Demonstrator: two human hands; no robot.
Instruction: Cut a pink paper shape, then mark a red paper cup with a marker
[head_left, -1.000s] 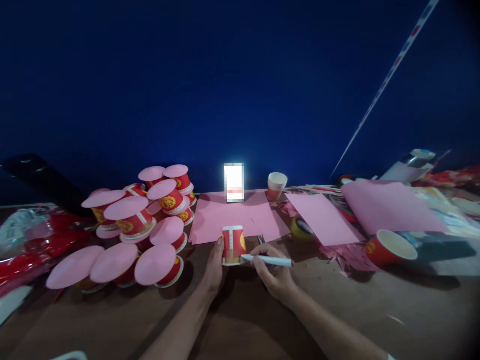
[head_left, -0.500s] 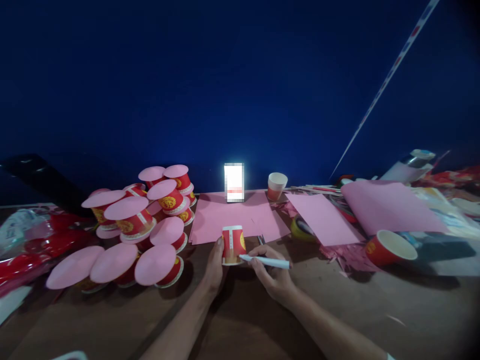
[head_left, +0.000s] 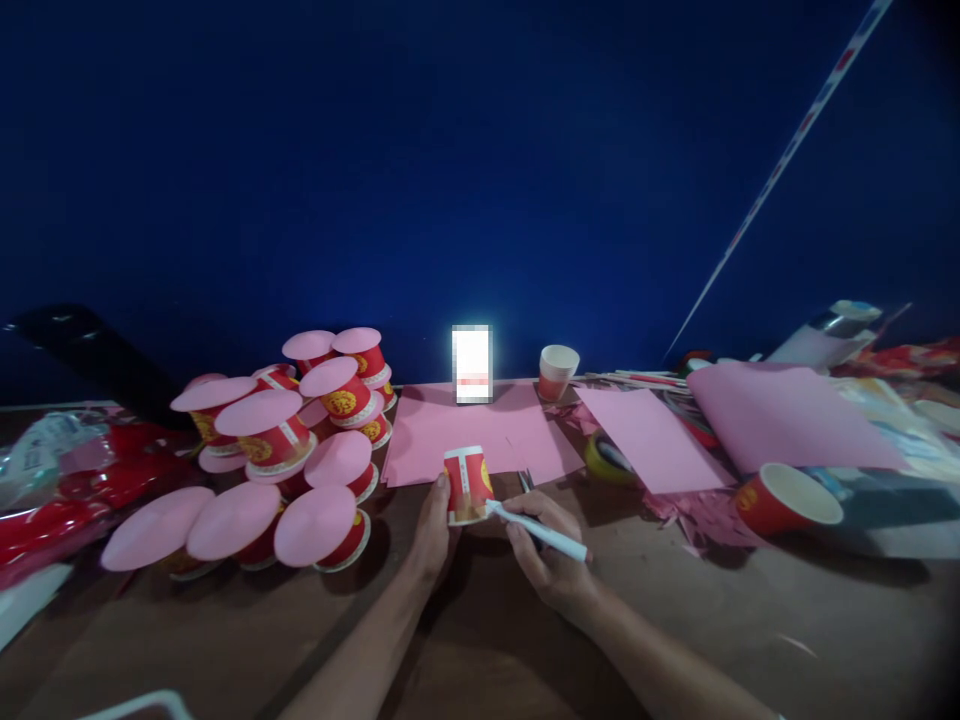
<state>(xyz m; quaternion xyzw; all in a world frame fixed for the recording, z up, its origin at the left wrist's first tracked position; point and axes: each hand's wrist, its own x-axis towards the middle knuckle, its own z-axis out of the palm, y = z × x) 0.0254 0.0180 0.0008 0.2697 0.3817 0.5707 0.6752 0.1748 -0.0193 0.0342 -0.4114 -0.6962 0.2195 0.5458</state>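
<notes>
My left hand (head_left: 433, 530) is closed around the left side of a red paper cup (head_left: 469, 480) with a white band and gold print. The cup leans a little to one side, its lower end towards me. In my right hand (head_left: 551, 560) is a white marker (head_left: 551, 535), pinched between thumb and fingers. Its narrow tip meets or nearly meets the cup's lower right edge; contact is not clear. Just beyond the right fingers shows a dark, pointed pair of blades (head_left: 524, 481), partly hidden.
Upside-down red cups topped with pink paper discs (head_left: 315, 520) are grouped and stacked at left. Pink sheets (head_left: 420, 430) lie behind my hands, below a bright screen (head_left: 472, 365). Other cups (head_left: 559, 372), a tape roll (head_left: 606, 460) and pink scraps (head_left: 705, 515) sit at right.
The cup has tilted slightly in my left hand. The marker has swung so its rear end points lower, its tip still by the cup's lower right edge. The view has shifted slightly.
</notes>
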